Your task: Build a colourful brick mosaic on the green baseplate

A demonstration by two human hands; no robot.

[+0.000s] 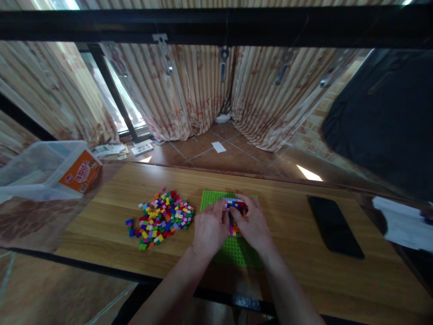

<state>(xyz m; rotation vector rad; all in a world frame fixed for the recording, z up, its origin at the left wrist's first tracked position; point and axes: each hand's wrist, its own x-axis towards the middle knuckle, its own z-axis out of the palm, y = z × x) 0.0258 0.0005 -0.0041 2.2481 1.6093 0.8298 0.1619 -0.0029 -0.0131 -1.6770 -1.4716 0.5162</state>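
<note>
A green studded baseplate point(233, 255) lies on the wooden table, with a small structure of colourful building bricks point(236, 231) on its middle. Both my hands are over this structure. From the left, my left hand point(211, 225) reaches in with its fingers curled and closed at the structure's edge. My right hand point(253, 221) bends round the other side, its thumb and fingers closed on the bricks. Any single brick between the fingers is too small or hidden to make out. Left of the baseplate spreads a loose pile of toy bricks point(165, 219) in many colours.
A black phone point(335, 226) lies on the table point(287, 216) at the right. A clear plastic bin point(43, 167) with an orange label stands at the far left. Beyond the table, papers point(142, 148) lie on the floor by the curtains point(196, 95). A dark bar point(216, 26) crosses above.
</note>
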